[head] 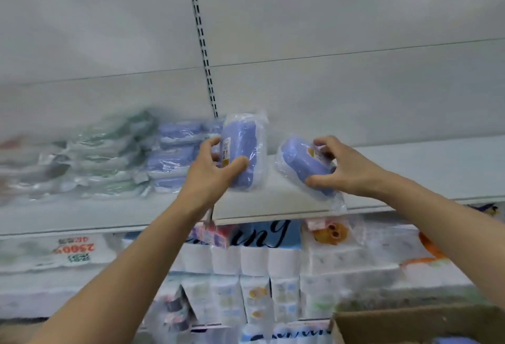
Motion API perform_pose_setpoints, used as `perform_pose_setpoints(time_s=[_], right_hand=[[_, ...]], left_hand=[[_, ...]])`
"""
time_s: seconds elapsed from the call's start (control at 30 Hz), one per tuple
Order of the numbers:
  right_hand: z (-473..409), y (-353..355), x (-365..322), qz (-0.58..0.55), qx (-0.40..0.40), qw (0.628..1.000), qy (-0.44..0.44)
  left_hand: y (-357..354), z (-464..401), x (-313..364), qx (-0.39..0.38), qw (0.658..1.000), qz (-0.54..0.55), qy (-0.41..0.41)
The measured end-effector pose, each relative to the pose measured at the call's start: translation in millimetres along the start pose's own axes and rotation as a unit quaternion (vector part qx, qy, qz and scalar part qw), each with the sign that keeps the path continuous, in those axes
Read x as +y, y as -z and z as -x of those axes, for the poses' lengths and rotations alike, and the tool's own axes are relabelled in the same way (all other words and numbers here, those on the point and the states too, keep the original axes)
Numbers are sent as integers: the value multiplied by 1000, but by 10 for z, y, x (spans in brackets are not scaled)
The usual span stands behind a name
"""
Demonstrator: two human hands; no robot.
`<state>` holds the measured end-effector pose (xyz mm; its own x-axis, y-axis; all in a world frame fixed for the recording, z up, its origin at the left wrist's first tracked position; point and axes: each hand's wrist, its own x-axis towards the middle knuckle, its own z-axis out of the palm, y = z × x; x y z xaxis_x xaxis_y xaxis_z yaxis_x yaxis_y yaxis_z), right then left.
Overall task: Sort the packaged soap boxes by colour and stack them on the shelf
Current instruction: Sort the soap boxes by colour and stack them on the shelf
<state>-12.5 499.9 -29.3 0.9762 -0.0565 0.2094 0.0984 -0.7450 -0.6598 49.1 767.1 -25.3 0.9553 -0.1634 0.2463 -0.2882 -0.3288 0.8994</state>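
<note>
My left hand (216, 164) grips a blue soap box (244, 149) wrapped in clear plastic, held upright above the white shelf (273, 207). My right hand (338, 164) grips a second blue wrapped soap box (297, 163), tilted and low over the shelf's front part. To the left on the shelf stands a stack of blue soap boxes (175, 152). Further left lies a blurred stack of green soap boxes (109, 158). Grey or pale packs (32, 171) sit at the far left.
The shelf's white back panel has a slotted upright (203, 51). Below the shelf are packs of toilet rolls (254, 259) and tissue packs. A cardboard box (418, 324) stands at the bottom right with a blue item (453, 340) inside.
</note>
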Motion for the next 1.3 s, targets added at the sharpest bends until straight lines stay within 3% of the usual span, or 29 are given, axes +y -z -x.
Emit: perform_pose_setpoints(time_s=[0.23, 0.33, 0.5, 0.7, 0.83, 0.97, 1.03, 1.07, 1.1, 1.13, 1.2, 1.23, 1.3], right_hand=[[-1229, -463, -810, 166, -1, 982, 93], [-1622, -687, -997, 237, -19, 965, 112], [-2005, -996, -994, 258, -70, 958, 105], [-1919, -1053, -1084, 273, -42, 953, 124], [-1600, -1314, -1626, -8, -24, 988, 150], [-1630, -1626, -1904, -119, 32, 976, 178], [-1721, -1601, -1910, -178, 67, 970, 153], [-1748, -1568, -1885, -198, 68, 969, 133], [-1763, -1533, -1842, -209, 57, 970, 113], [-1771, -1506, -1800, -217, 38, 971, 94], [-1752, -1491, -1744, -226, -9, 971, 74], [-1746, -1498, -1737, -231, -28, 970, 73], [-1739, -1493, -1747, -250, -47, 964, 78]], left_hand=[[1009, -661, -245, 97, 989, 91, 61], [1238, -856, -362, 98, 983, 131, 87], [1421, -1025, -494, 87, 969, 189, 136], [1456, -1123, -598, 50, 956, 247, 151], [1370, -1175, -572, 31, 937, 305, 167], [1301, -1169, -478, 4, 931, 332, 154], [1321, -1148, -512, 16, 964, 244, 104], [1351, -1138, -583, 51, 990, 123, 40], [1393, -1117, -655, 106, 993, -27, -50], [1438, -1111, -746, 141, 964, -159, -159], [1494, -1141, -840, 128, 881, -332, -311], [1510, -1178, -855, 106, 854, -376, -344], [1536, -1251, -813, 64, 833, -403, -373]])
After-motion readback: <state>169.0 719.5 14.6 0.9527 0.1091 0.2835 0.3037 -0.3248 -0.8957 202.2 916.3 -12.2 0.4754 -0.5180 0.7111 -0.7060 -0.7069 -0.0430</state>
